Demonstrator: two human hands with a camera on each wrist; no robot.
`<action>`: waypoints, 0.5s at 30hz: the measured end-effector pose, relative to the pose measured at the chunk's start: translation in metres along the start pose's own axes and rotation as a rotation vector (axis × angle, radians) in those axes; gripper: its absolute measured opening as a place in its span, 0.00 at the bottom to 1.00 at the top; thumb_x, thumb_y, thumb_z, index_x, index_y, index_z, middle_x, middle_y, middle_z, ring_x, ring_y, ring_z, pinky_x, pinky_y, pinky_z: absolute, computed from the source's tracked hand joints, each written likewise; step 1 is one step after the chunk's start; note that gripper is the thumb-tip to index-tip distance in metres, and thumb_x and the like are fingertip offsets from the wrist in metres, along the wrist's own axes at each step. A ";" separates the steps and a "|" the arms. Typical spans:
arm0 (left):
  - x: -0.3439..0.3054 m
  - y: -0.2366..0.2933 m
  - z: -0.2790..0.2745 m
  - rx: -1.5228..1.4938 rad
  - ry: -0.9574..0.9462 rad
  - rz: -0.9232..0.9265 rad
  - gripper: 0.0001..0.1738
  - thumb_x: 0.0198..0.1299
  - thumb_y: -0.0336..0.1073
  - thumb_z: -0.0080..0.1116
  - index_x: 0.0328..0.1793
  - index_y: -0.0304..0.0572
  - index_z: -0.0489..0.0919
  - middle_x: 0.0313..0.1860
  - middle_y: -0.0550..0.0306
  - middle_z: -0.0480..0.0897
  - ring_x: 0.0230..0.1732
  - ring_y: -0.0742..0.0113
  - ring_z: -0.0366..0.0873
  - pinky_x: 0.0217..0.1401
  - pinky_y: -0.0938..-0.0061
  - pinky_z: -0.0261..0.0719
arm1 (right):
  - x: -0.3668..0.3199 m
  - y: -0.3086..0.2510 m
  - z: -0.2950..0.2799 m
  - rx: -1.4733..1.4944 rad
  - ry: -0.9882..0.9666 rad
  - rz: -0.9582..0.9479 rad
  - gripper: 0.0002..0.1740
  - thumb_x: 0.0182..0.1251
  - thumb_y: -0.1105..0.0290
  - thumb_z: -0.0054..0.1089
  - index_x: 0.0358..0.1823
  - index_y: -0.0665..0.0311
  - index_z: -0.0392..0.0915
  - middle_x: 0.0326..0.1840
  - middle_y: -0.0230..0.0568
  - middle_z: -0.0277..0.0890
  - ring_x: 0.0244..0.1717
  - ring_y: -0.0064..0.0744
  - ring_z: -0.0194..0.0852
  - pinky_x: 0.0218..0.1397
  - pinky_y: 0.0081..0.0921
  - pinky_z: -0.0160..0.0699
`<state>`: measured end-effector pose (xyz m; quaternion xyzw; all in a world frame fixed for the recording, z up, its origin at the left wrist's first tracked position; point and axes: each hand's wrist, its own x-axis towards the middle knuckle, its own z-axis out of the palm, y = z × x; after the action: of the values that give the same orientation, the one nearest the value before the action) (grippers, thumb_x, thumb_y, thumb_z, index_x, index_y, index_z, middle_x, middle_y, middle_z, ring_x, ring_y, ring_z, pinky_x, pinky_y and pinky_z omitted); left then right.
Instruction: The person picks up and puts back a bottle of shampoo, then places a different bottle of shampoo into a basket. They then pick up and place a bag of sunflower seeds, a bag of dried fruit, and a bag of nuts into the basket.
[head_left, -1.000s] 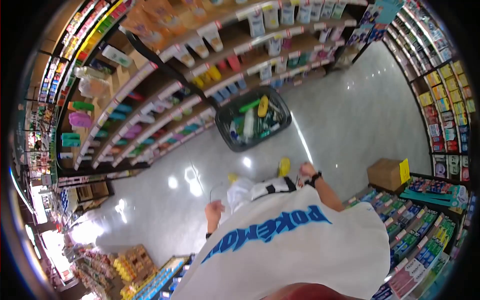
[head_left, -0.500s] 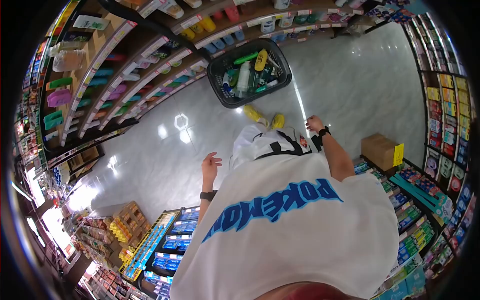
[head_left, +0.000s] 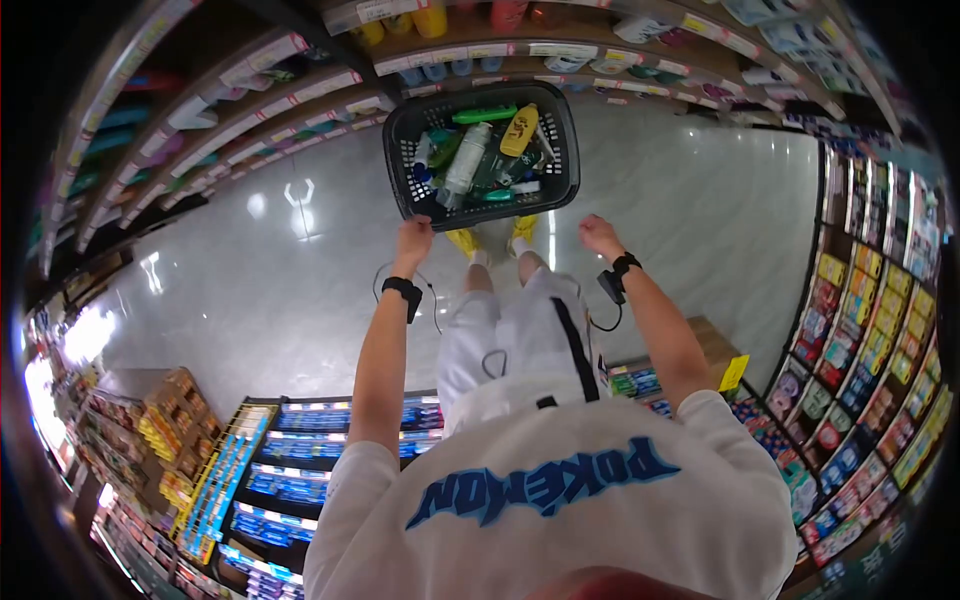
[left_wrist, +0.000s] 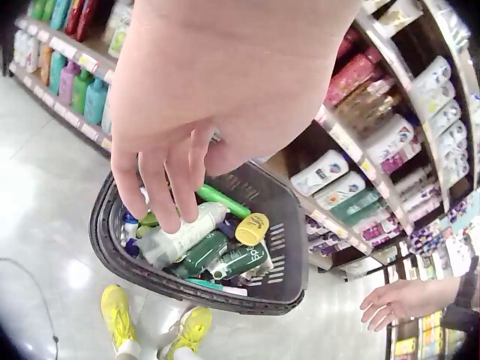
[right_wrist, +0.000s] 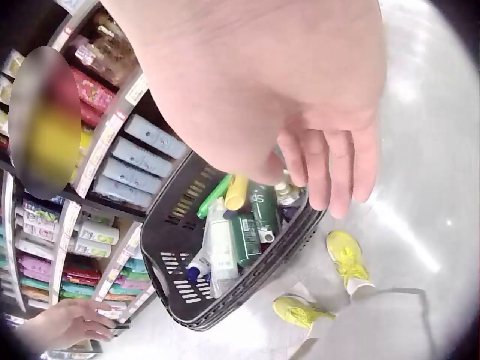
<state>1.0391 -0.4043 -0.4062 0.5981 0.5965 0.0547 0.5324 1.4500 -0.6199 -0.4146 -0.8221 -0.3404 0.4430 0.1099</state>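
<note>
A black shopping basket (head_left: 484, 218) stands before the person's feet, its long dark handle (head_left: 322, 38) reaching toward the shelves. Inside lie a clear-and-white bottle (head_left: 466, 160), a yellow bottle (head_left: 519, 131), a long bright-green item (head_left: 484, 115) and dark green bottles (left_wrist: 240, 260). The left hand (head_left: 414, 242) is at the basket's near left corner and overlaps the rim in the head view; its fingers hang loosely bent with nothing in them. To the right of the basket, the right hand (head_left: 601, 237) hovers over the floor, fingers relaxed and holding nothing.
Shelves of bottles (right_wrist: 124, 180) run close behind the basket. A blue-stocked display rack (head_left: 290, 480) is behind the person at left, with a cardboard box (head_left: 705, 345) at right. Yellow shoes (head_left: 465, 242) stand right at the basket's near side on grey floor (head_left: 250, 270).
The person has come up to the basket. Both hands have moved forward, the left one reaching the near corner of the basket. The basket's contents look the same.
</note>
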 end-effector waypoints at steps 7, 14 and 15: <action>0.078 -0.038 0.087 -0.034 -0.006 -0.178 0.14 0.61 0.37 0.56 0.49 0.42 0.84 0.33 0.48 0.88 0.34 0.61 0.88 0.33 0.68 0.84 | 0.114 -0.080 0.025 -0.139 -0.116 -0.192 0.09 0.64 0.69 0.55 0.41 0.64 0.79 0.40 0.56 0.81 0.45 0.57 0.80 0.50 0.44 0.80; 0.103 -0.052 0.110 -0.364 -0.156 -0.441 0.19 0.68 0.41 0.49 0.55 0.37 0.80 0.33 0.54 0.85 0.27 0.67 0.83 0.28 0.73 0.80 | 0.220 -0.164 0.053 -0.208 0.236 -0.895 0.12 0.62 0.78 0.56 0.48 0.64 0.75 0.46 0.53 0.76 0.48 0.54 0.77 0.48 0.44 0.80; 0.104 -0.058 0.112 -0.365 -0.157 -0.426 0.18 0.69 0.40 0.48 0.56 0.37 0.79 0.34 0.54 0.85 0.27 0.67 0.82 0.28 0.74 0.79 | 0.239 -0.175 0.059 -0.352 0.265 -0.951 0.12 0.61 0.77 0.56 0.47 0.65 0.76 0.44 0.52 0.76 0.47 0.53 0.79 0.47 0.43 0.81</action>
<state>1.1091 -0.4045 -0.5545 0.3561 0.6460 0.0018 0.6752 1.4120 -0.3395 -0.5210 -0.6315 -0.7287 0.1725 0.2012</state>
